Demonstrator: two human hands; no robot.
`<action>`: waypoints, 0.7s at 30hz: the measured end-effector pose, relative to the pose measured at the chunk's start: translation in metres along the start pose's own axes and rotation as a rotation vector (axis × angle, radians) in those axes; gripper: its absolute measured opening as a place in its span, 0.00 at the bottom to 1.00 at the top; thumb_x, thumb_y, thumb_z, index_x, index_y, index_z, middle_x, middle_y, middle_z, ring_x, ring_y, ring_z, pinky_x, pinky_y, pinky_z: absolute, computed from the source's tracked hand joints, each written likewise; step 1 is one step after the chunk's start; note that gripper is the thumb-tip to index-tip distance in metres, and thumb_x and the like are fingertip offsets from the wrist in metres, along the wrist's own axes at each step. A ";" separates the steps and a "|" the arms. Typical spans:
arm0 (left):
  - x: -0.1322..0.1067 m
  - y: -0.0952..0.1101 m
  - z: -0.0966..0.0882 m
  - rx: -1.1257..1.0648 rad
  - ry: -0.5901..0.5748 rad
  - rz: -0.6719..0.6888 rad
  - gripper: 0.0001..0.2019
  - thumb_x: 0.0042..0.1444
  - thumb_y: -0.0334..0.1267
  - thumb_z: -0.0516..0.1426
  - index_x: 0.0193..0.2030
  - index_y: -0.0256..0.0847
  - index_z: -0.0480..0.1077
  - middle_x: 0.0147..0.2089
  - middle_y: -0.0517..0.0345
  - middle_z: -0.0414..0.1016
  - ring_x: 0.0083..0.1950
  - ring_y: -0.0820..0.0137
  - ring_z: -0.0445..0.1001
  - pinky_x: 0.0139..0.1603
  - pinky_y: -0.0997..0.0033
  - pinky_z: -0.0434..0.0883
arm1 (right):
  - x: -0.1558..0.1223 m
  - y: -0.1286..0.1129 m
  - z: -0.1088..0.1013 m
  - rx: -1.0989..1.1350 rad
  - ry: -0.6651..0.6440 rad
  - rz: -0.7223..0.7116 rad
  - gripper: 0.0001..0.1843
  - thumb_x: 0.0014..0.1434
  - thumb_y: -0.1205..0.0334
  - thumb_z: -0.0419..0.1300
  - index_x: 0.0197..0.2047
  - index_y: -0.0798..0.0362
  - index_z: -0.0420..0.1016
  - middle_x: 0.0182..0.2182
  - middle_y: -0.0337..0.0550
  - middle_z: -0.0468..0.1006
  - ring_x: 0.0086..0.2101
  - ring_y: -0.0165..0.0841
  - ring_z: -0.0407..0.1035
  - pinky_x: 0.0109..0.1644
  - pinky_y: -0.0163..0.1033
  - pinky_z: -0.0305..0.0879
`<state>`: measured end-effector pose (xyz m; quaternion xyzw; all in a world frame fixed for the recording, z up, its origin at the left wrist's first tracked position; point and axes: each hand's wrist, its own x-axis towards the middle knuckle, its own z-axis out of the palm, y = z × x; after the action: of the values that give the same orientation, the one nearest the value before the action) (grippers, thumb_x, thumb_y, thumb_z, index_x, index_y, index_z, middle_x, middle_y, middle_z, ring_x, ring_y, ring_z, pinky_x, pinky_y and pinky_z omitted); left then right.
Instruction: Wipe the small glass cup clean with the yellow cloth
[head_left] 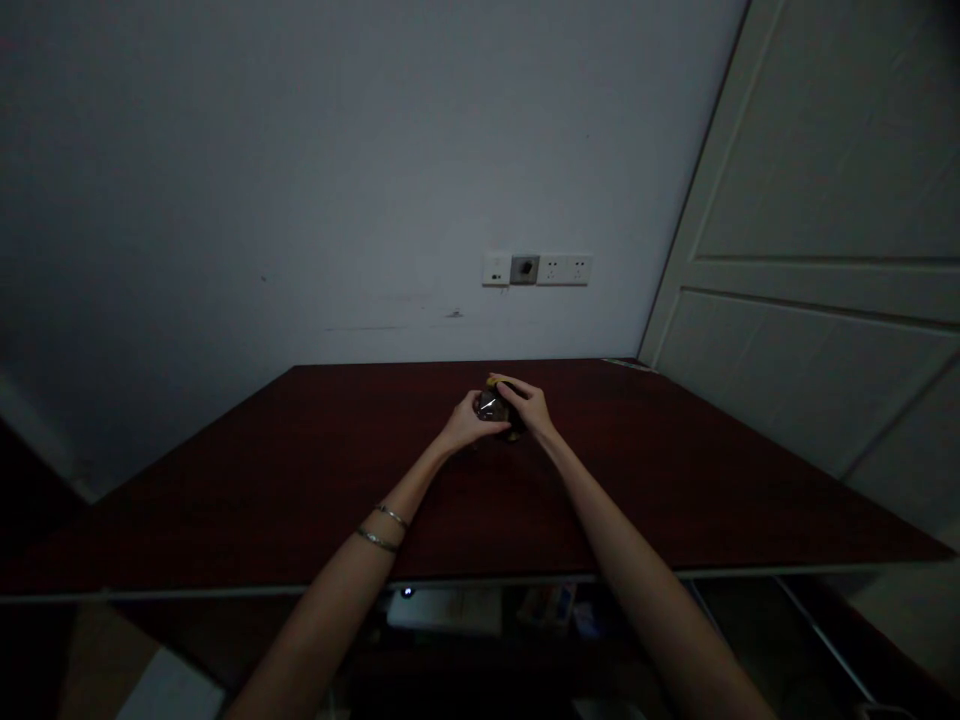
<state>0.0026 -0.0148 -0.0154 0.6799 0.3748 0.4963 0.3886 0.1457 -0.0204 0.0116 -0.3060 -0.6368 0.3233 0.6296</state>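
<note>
A small dark, glossy, rounded object [492, 406] is held between my two hands, just above the far middle of the dark red table. Its kind is not clear in this dim light. My left hand [466, 424] is closed around its left and near side, with the thumb along the bottom. From the right, my right hand [529, 406] grips its top and right side with bent fingers. A small yellow piece [493, 381] shows at the right fingertips; whether it belongs to the object cannot be made out. Two metal bangles circle my left forearm.
The dark red table [300, 480] reaches back to a pale wall. Wall sockets and a switch plate [537, 270] sit above its far edge. A white panelled door [817, 330] stands along the right. Below the front edge, a shelf holds a pale box [446, 610] and other dim items.
</note>
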 end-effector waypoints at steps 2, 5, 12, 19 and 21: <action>0.000 0.002 -0.001 0.002 -0.024 -0.015 0.32 0.32 0.41 0.67 0.46 0.34 0.61 0.39 0.51 0.71 0.34 0.69 0.72 0.33 0.68 0.71 | 0.000 -0.002 -0.001 0.013 -0.032 -0.023 0.18 0.47 0.51 0.61 0.39 0.51 0.77 0.44 0.44 0.76 0.47 0.39 0.69 0.54 0.46 0.62; -0.001 0.004 -0.003 -0.009 -0.038 -0.061 0.32 0.35 0.42 0.65 0.48 0.34 0.60 0.37 0.52 0.70 0.23 0.76 0.67 0.20 0.73 0.68 | -0.004 -0.007 0.002 -0.017 -0.102 -0.093 0.15 0.46 0.53 0.62 0.38 0.50 0.77 0.46 0.43 0.75 0.49 0.39 0.67 0.56 0.47 0.60; -0.003 0.007 -0.002 -0.040 -0.048 -0.015 0.30 0.35 0.40 0.65 0.46 0.34 0.61 0.36 0.55 0.70 0.29 0.73 0.70 0.29 0.71 0.70 | -0.005 -0.008 0.006 -0.045 -0.045 -0.080 0.15 0.48 0.54 0.61 0.39 0.51 0.77 0.44 0.44 0.76 0.46 0.38 0.69 0.53 0.45 0.62; -0.002 0.001 -0.005 0.086 -0.071 0.158 0.35 0.31 0.38 0.67 0.49 0.36 0.61 0.43 0.51 0.71 0.46 0.64 0.70 0.48 0.62 0.66 | -0.003 -0.005 0.006 -0.063 0.035 -0.029 0.16 0.48 0.53 0.60 0.38 0.53 0.77 0.41 0.46 0.78 0.43 0.39 0.71 0.50 0.44 0.65; -0.001 -0.003 -0.005 0.101 -0.055 0.144 0.35 0.31 0.37 0.67 0.50 0.36 0.61 0.44 0.50 0.71 0.47 0.62 0.70 0.49 0.61 0.66 | -0.007 -0.008 0.008 -0.115 -0.004 -0.105 0.14 0.49 0.55 0.59 0.38 0.52 0.77 0.42 0.45 0.77 0.44 0.38 0.70 0.51 0.44 0.64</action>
<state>-0.0029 -0.0133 -0.0170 0.7373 0.3387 0.4844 0.3271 0.1385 -0.0306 0.0138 -0.3070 -0.6708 0.2533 0.6258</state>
